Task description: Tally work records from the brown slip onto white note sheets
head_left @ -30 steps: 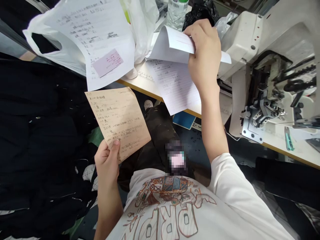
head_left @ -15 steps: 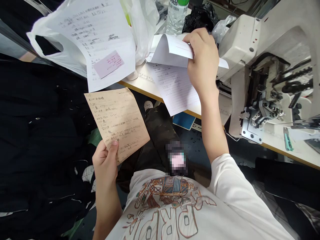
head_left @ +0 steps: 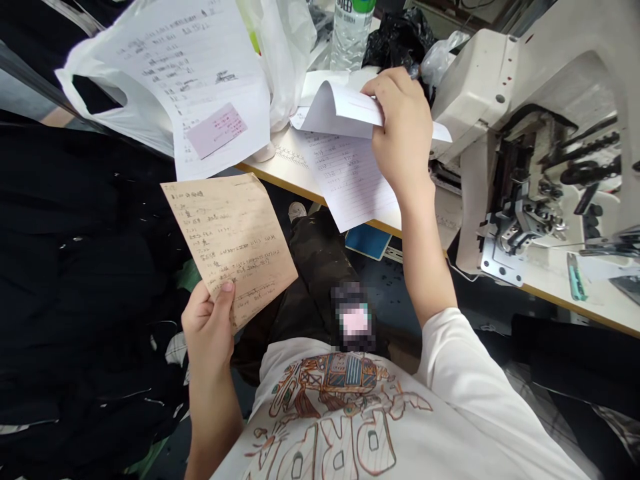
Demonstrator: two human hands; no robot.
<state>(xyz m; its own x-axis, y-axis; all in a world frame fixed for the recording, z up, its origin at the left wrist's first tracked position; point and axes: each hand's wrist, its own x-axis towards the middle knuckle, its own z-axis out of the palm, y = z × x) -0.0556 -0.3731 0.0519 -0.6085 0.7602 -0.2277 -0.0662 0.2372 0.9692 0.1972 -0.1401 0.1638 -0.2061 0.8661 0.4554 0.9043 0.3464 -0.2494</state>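
Note:
My left hand [head_left: 209,323] pinches the lower edge of a tan card [head_left: 235,247] covered in handwriting, thumb on top. Over the table edge, my right hand [head_left: 403,127] grips a curled white sheet [head_left: 345,110] that is folded back; its fingertips are partly hidden. Beneath that sheet lies a lined page [head_left: 350,183] with handwritten rows, its lower corner hanging past the table edge. Another handwritten white paper [head_left: 215,80] rests against a white plastic bag [head_left: 115,87], with a small pink slip [head_left: 217,131] on it.
A sewing machine [head_left: 505,220] stands on the table [head_left: 555,293] at right, with a teal-handled cutter [head_left: 577,277] beside it. A water bottle [head_left: 351,33] and a black plastic bag [head_left: 400,40] are at the back. Dark fabric [head_left: 75,280] is heaped at left.
My right hand has shifted slightly down and left, still gripping the curled sheet. The tan card and my left hand have moved slightly left.

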